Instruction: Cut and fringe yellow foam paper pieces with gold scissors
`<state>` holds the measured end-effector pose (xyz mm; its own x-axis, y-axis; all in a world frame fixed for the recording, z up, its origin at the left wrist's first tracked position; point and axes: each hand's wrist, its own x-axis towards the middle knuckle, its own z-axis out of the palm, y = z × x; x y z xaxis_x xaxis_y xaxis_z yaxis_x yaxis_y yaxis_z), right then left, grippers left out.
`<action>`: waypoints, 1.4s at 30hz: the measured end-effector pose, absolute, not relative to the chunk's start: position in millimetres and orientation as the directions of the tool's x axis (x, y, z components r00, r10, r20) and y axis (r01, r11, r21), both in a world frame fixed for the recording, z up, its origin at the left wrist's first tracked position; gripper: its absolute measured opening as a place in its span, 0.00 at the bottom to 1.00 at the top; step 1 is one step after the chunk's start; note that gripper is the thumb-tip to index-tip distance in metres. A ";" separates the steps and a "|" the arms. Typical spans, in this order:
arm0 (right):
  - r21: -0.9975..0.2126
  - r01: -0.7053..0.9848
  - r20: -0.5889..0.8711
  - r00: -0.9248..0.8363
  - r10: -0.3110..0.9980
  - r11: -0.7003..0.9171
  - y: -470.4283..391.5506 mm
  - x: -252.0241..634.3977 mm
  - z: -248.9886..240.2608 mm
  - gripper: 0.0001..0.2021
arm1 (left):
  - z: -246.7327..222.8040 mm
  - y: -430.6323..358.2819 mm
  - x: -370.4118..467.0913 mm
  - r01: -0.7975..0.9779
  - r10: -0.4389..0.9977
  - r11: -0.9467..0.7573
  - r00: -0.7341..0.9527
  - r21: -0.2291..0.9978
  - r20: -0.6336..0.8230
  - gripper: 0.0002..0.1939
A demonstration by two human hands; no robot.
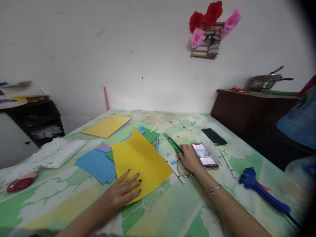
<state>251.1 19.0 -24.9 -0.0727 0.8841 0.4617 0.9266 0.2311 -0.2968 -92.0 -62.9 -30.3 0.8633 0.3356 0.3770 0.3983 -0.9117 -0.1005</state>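
My left hand point(127, 191) lies with fingers spread on a sheet of yellow paper point(143, 158), whose far corner curls up. My right hand point(189, 157) has its fingers bent around the near end of a slim tool with a green handle point(175, 144), which looks like a utility knife. Just below those fingers are the gold loop handles of scissors point(183, 169); the hand partly hides them. A lit phone point(204, 156) lies right beside this hand. One white marker point(174, 169) rests between the yellow sheet and the scissors.
Blue paper point(97, 164), green paper and another yellow sheet point(108, 125) lie left and behind. To the right are a dark phone point(214, 136), several white markers point(228, 164) and a blue glue gun point(264, 191). A maroon object point(22, 182) sits far left.
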 end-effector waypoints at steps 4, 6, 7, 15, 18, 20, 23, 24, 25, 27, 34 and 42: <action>-0.328 0.856 0.534 -0.181 0.826 0.400 -1.3 242.0 -8.2 0.10 | -43.4 -74.7 -108.4 0.500 0.471 -0.866 0.805 0.014 0.360 0.24; -0.327 0.784 0.546 -0.297 0.783 0.527 -18.4 231.3 0.4 0.11 | -50.1 -81.8 -110.5 0.542 0.508 -0.838 0.738 0.059 0.444 0.26; -0.323 0.740 0.542 -0.366 0.756 0.590 -28.3 224.7 3.7 0.11 | -52.8 -86.1 -109.1 0.571 0.531 -0.817 0.687 0.084 0.496 0.25; -0.301 0.523 0.433 -0.670 0.603 0.797 -83.6 180.4 -1.2 0.13 | -51.2 -118.8 -65.7 0.677 0.596 -0.694 0.348 0.246 0.723 0.09; -0.307 0.536 0.418 -0.667 0.617 0.787 -83.2 179.6 -8.7 0.06 | -46.9 -121.7 -60.1 0.666 0.631 -0.672 0.287 0.323 0.720 0.06; -0.313 0.547 0.418 -0.655 0.630 0.777 -80.9 181.3 -12.9 0.07 | -44.7 -122.6 -60.6 0.663 0.686 -0.627 0.221 0.409 0.693 0.06; -0.331 0.556 0.422 -0.635 0.647 0.762 -79.1 183.7 -17.8 0.09 | -42.4 -124.1 -62.3 0.638 0.760 -0.563 0.150 0.525 0.632 0.05; -0.341 0.560 0.423 -0.626 0.655 0.755 -79.3 184.5 -19.0 0.09 | -41.8 -124.7 -62.5 0.627 0.775 -0.553 0.145 0.549 0.614 0.04; -0.353 0.565 0.425 -0.614 0.665 0.746 -79.8 185.4 -20.0 0.09 | -41.3 -125.2 -62.5 0.616 0.785 -0.549 0.147 0.565 0.602 0.04; -0.381 0.576 0.432 -0.580 0.690 0.723 -81.7 187.5 -21.2 0.09 | -40.5 -126.1 -62.5 0.602 0.795 -0.545 0.151 0.583 0.587 0.04; -0.472 0.639 0.437 -0.429 0.791 0.607 -84.8 194.2 -20.6 0.08 | -42.9 -129.7 -69.2 0.626 0.803 -0.527 0.145 0.575 0.579 0.06; -0.461 0.747 0.371 -0.327 0.869 0.478 -71.0 198.5 -25.3 0.05 | -40.2 -130.7 -74.7 0.775 0.869 -0.360 0.076 0.519 0.490 0.09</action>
